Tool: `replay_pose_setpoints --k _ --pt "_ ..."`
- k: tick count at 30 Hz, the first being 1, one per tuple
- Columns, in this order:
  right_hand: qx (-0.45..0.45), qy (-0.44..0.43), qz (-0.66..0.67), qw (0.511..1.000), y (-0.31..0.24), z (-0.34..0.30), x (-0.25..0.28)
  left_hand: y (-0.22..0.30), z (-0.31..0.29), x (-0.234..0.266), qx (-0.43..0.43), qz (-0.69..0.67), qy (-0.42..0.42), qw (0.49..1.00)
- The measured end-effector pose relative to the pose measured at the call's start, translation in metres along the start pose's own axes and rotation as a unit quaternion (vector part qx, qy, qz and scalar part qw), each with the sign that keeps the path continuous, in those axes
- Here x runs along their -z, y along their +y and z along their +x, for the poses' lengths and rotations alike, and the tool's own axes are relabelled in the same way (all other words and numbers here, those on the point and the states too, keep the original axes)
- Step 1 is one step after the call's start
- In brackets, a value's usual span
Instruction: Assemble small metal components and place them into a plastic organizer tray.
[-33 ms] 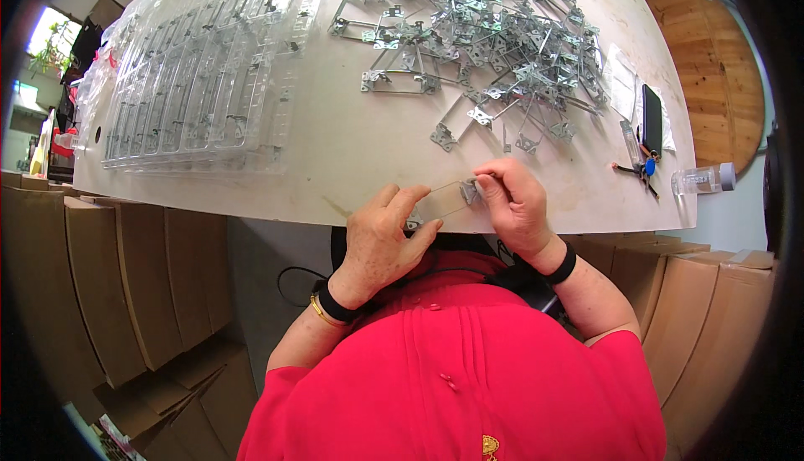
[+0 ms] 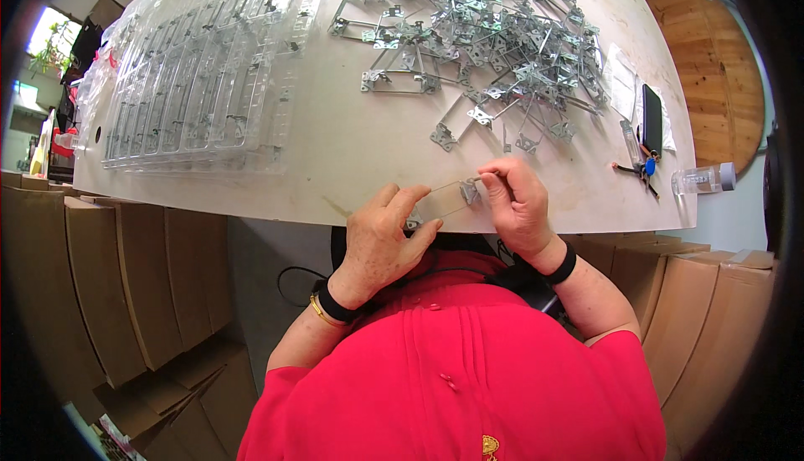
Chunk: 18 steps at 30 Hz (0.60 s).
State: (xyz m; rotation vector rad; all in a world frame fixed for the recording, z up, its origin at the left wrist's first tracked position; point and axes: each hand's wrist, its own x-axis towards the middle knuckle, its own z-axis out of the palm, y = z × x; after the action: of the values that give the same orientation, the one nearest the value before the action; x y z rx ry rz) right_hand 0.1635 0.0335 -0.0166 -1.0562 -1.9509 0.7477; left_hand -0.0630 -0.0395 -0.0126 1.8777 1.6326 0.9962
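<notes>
Grey metal makes up the work piece: a small metal frame [image 2: 450, 212] of thin rods with a bracket at each end, positioned at the near edge of the white table [image 2: 322, 155], between the two hands. The left hand [image 2: 378, 239] grips the frame's left end, thumb below and index finger above, the bracket partly covered. The right hand [image 2: 519, 208] is closed in a pinch, thumb against index finger, at the upper corner of the right-end bracket [image 2: 469, 192]. The exact part between these fingertips is too small to identify.

Step in hand, as judged from this posture: fine manipulation at the right-end bracket, the left grip serving as the fixed support and the right grip as the working side. The next move appears to call for a steady left hold, a light and precise right pinch, and both rods kept parallel; uneven force could twist the thin assembly.

Surrounding items: a pile of metal parts [image 2: 502, 34] lies beyond the hands, toward the far side. Clear plastic trays [image 2: 176, 167] with metal pieces in their compartments occupy the left. A key bunch [image 2: 650, 167] and a transparent bottle [image 2: 702, 180] lie to the right.
</notes>
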Motion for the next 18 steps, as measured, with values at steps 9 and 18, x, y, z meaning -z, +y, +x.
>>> replay_pose_setpoints --k 9,18 --pt "0.035 0.013 0.021 0.999 0.003 0.000 -0.002 0.003 0.010 0.007 0.010 -0.024 -0.031 0.999" --pt "0.083 -0.044 0.015 0.995 0.006 0.001 0.002 0.003 0.012 -0.009 0.150 -0.133 0.049 0.978"
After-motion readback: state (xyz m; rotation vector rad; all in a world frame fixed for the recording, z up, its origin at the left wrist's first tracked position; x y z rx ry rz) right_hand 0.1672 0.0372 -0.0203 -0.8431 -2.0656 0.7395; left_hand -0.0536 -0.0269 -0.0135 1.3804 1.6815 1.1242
